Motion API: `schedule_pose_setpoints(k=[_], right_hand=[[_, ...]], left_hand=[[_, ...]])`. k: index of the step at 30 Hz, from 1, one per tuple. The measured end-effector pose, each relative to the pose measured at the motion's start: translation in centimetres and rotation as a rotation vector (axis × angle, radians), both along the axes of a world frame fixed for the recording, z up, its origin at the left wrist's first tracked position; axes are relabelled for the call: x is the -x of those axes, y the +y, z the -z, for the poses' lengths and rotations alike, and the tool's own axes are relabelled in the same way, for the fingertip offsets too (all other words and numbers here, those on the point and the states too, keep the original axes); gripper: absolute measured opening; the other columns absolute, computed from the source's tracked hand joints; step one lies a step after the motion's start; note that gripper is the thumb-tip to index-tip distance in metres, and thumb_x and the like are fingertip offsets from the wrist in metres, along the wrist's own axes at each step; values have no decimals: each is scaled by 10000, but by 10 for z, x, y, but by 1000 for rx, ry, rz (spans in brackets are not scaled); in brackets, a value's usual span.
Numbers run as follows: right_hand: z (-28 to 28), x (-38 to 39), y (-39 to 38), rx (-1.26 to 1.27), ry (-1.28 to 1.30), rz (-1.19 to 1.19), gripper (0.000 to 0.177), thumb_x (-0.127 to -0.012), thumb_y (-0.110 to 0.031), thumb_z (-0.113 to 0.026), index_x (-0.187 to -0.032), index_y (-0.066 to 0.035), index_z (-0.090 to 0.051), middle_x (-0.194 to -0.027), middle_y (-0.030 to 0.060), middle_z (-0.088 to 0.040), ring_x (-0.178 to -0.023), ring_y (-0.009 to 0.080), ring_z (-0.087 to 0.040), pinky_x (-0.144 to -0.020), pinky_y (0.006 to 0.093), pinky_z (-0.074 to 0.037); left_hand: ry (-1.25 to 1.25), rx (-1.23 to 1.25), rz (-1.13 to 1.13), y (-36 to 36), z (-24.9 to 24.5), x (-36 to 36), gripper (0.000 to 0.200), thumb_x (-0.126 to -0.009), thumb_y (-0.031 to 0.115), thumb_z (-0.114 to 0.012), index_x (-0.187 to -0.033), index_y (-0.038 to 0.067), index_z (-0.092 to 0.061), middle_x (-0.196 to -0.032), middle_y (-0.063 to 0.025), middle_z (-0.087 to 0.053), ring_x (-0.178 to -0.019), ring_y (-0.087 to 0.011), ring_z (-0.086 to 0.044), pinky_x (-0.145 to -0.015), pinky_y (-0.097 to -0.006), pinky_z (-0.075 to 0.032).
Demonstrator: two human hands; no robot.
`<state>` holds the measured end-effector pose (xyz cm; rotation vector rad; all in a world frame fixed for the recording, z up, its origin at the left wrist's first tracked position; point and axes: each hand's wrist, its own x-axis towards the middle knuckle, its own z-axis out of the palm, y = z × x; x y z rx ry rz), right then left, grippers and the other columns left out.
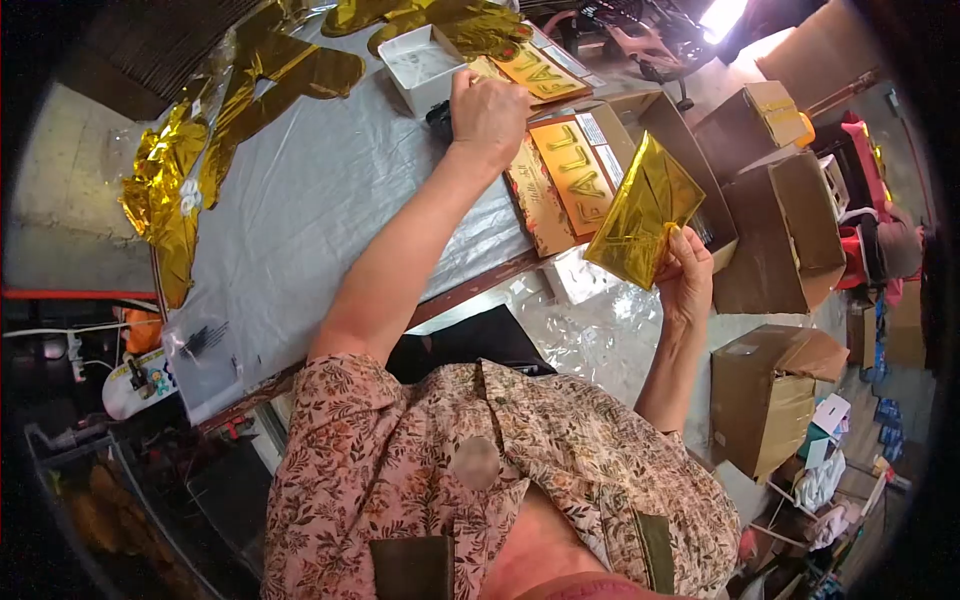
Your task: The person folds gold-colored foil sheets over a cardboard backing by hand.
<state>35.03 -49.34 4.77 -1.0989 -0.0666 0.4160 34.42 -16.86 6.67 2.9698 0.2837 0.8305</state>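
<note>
Right hand pinched on a folded gold foil piece past the table edge, left hand curled closed on a small dark object beside FALL cards.

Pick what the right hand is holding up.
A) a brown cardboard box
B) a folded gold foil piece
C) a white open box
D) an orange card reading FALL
B: the right hand grips the lower corner of a folded gold foil piece and holds it up off the table, while the orange FALL card lies flat on the table beside it.
</note>
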Motion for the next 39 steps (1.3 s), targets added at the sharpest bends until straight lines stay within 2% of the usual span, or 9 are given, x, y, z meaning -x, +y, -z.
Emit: schedule_pose_setpoints(k=[3, 8, 11, 13, 20, 25, 32, 34, 39], right_hand=[[-8, 9, 3, 17, 8, 35, 136, -961, -166, -718, -917, -47, -671, -755, -27, -627, -618, 65, -544, -584, 219, -432], [-6, 10, 5, 0, -45, -41, 150, -954, -173, -728, -913, -43, -664, -734, -27, -615, -591, 72, -536, -568, 215, -429], [-15, 18, 32, -4, -40, -118, 151, -951, -174, -731, -917, -43, -664, -729, -27, -611, -583, 73, -533, -561, 214, -425], [-11, 20, 53, -3, -55, -213, 135, -948, -162, -730, -922, -47, -666, -733, -29, -612, -600, 73, -537, -582, 221, -437], [-21, 55, 163, 57, -69, -662, 170, -963, -194, -702, -850, -85, -636, -754, -47, -608, -630, 65, -526, -592, 217, -390], [25, 59, 253, 161, 12, -809, 358, -948, -220, -672, -1219, 8, -625, -1195, 107, -674, -1076, 195, -643, -935, 326, -496], [38, 125, 335, -1, 260, -761, 157, -961, -164, -696, -1037, -32, -658, -985, 36, -711, -801, 108, -682, -707, 231, -569], [39, 126, 336, -25, 290, -718, 174, -970, -152, -682, -1061, -7, -646, -1016, 64, -713, -850, 131, -696, -774, 253, -585], [53, 116, 332, -173, 366, -703, 221, -974, -94, -663, -1115, 65, -600, -1099, 173, -682, -1014, 250, -710, -919, 359, -617]], left_hand=[[-53, 37, 3, 6, -19, 3, 194, -852, 314, -745, -760, 144, -748, -737, -62, -714, -767, -238, -696, -928, -401, -418], [-651, 149, 158, 35, -94, 53, 140, -893, 225, -757, -940, 93, -766, -820, -40, -745, -640, -177, -675, -582, -307, -500], [-333, 702, -158, 35, -164, 140, 172, -965, 173, -697, -1088, 58, -729, -879, -32, -735, -793, -69, -649, -690, -223, -489], [-447, 884, 7, 122, -110, 179, 221, -927, 247, -756, -1029, 51, -766, -827, 1, -724, -659, -97, -628, -621, -249, -486], [19, 1007, -307, 224, 0, 340, 358, -939, 374, -739, -1106, 58, -763, -840, 51, -674, -730, -25, -560, -630, -201, -427], [-4, 1261, -248, 220, 22, 364, 383, -952, 387, -726, -1159, 65, -741, -840, 62, -671, -719, -11, -550, -630, -180, -419], [-227, 1840, -32, 208, 48, 357, 630, -1016, 452, -601, -1379, -59, -531, -1297, -160, -629, -1119, -228, -652, -981, -359, -525], [-206, 1926, 83, 184, 39, 364, 647, -1047, 400, -550, -1474, -67, -415, -1439, -200, -523, -1231, -270, -603, -1034, -436, -505], [-139, 1930, 157, 160, 47, 370, 526, -1033, 253, -564, -1459, -33, -450, -1365, -153, -582, -1172, -234, -638, -1017, -413, -517]])
